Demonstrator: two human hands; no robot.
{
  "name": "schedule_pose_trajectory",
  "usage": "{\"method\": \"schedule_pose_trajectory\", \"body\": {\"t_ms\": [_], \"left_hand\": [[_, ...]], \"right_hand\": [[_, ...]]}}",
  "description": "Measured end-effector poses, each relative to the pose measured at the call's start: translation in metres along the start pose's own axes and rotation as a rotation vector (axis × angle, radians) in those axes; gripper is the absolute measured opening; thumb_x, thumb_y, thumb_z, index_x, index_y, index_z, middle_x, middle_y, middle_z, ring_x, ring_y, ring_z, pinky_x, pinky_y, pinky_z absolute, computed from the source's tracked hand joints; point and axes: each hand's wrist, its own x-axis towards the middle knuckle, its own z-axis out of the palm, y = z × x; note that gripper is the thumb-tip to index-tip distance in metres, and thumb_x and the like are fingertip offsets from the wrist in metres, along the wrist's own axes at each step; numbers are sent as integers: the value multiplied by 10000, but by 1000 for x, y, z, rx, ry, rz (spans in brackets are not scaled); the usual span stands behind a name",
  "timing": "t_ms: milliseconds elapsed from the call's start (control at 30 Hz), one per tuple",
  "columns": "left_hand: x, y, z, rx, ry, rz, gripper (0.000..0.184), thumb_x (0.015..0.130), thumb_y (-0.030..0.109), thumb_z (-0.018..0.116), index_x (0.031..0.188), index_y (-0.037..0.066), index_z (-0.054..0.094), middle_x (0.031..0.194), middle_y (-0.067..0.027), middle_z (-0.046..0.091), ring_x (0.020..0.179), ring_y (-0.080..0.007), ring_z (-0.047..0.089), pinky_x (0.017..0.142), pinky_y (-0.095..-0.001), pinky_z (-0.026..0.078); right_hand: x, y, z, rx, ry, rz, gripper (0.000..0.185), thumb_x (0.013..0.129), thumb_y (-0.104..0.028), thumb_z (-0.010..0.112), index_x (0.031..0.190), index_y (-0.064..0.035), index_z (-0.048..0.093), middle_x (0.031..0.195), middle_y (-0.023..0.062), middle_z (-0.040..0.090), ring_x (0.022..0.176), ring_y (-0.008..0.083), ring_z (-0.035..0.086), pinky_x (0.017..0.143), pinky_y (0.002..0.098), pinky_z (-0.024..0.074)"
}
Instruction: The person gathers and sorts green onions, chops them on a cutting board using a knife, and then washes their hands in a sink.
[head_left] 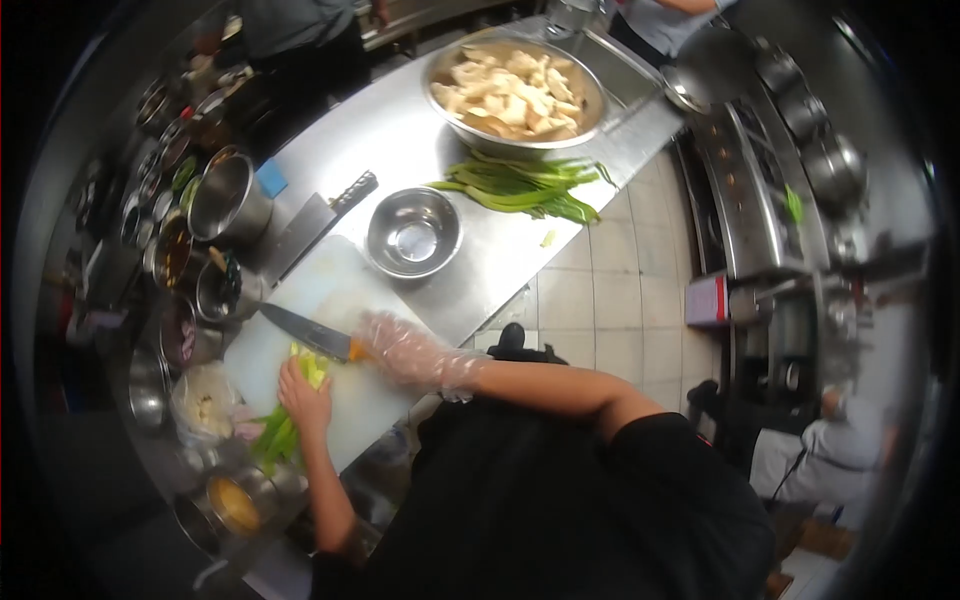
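My right hand (415, 352), in a clear plastic glove, is wrapped round the orange handle of a kitchen knife (302, 330). The dark blade points left across the white cutting board (355, 420). Bare, my left hand (306, 397) presses down on a bunch of scallions (282, 436) just below the blade. Their pale ends (311, 366) stick out beyond my fingers, near the knife; the leafy ends hang toward the board's lower left edge. A steel bowl (413, 232) stands at the board's upper edge.
A cleaver (306, 236) lies beyond the board. More scallions (530, 187) lie by a large bowl of pale chunks (515, 90). Pots and containers (230, 195) crowd the left edge. Other people stand at the far end and lower right; a stove (740, 190) is on the right.
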Motion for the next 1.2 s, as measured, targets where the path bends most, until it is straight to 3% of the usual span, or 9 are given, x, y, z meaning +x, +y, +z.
{"method": "schedule_pose_trajectory", "body": {"t_ms": [233, 433, 467, 533, 600, 733, 967, 1133, 1200], "left_hand": [[5, -5, 15, 12, 44, -93, 821, 754, 233, 765, 1430, 66, 330, 1383, -135, 452, 1288, -333, 409, 1054, -479, 304], [-2, 79, -72, 162, 254, -165, 770, 757, 157, 768, 1400, 34, 363, 1312, -144, 511, 1278, -295, 444, 1101, -487, 281], [-6, 101, -79, 180, 243, -196, 770, 757, 157, 768, 1400, 34, 363, 1312, -144, 511, 1278, -295, 444, 1101, -487, 281], [-8, 162, -82, -726, 410, -96, 482, 818, 116, 691, 1249, -1, 510, 1182, -140, 579, 1188, -273, 511, 1056, -421, 343], [6, 244, -57, -811, 251, 201, 211, 905, 102, 551, 1065, -23, 609, 1030, -106, 631, 1122, -235, 542, 979, -343, 397], [70, 384, 44, -1344, -363, -114, 463, 903, 62, 579, 1334, -38, 441, 1174, -130, 584, 940, -208, 657, 781, -280, 511], [174, 427, 126, -1177, -56, -666, 297, 883, 130, 625, 1088, -84, 607, 849, -148, 647, 599, -223, 653, 488, -306, 525], [193, 431, 141, -1066, 186, -766, 169, 686, 123, 708, 670, -40, 665, 615, -125, 616, 570, -179, 558, 533, -354, 434], [190, 450, 113, -1092, 137, -884, 170, 690, 103, 692, 746, -45, 630, 646, -120, 611, 566, -188, 565, 552, -355, 460]], "right_hand": [[12, 24, 34, 298, -42, -137, 412, 930, -177, 500, 1325, -63, 481, 1227, 213, 559, 1130, 355, 534, 981, 432, 430], [-4, 157, -112, -340, 41, -11, 323, 781, -17, 541, 1100, -14, 590, 998, 157, 598, 920, 327, 567, 812, 414, 491], [-15, 212, -117, -224, 302, -93, 204, 767, -43, 517, 948, -42, 611, 854, 133, 593, 781, 287, 590, 710, 432, 493], [-21, 256, -155, -303, 223, -4, 207, 767, -31, 526, 953, -23, 617, 877, 150, 592, 847, 306, 583, 746, 433, 483], [-37, 306, -159, -318, 160, 138, 187, 751, -38, 539, 917, -18, 622, 876, 171, 586, 867, 323, 578, 768, 454, 472], [-61, 362, -173, 30, 88, 207, 279, 812, -87, 531, 1057, 37, 582, 966, 220, 573, 983, 373, 536, 891, 468, 434], [-72, 387, -167, 161, 283, 217, 393, 897, -213, 560, 1209, 26, 546, 1320, 322, 447, 1296, 476, 383, 1096, 547, 277], [-44, 397, -206, 82, 68, 195, 355, 798, -215, 670, 1076, -2, 608, 1018, 218, 570, 971, 395, 524, 845, 511, 403], [-52, 408, -209, 98, -13, 148, 376, 800, -211, 667, 1107, -5, 599, 1031, 223, 571, 993, 397, 523, 866, 509, 401]]}}
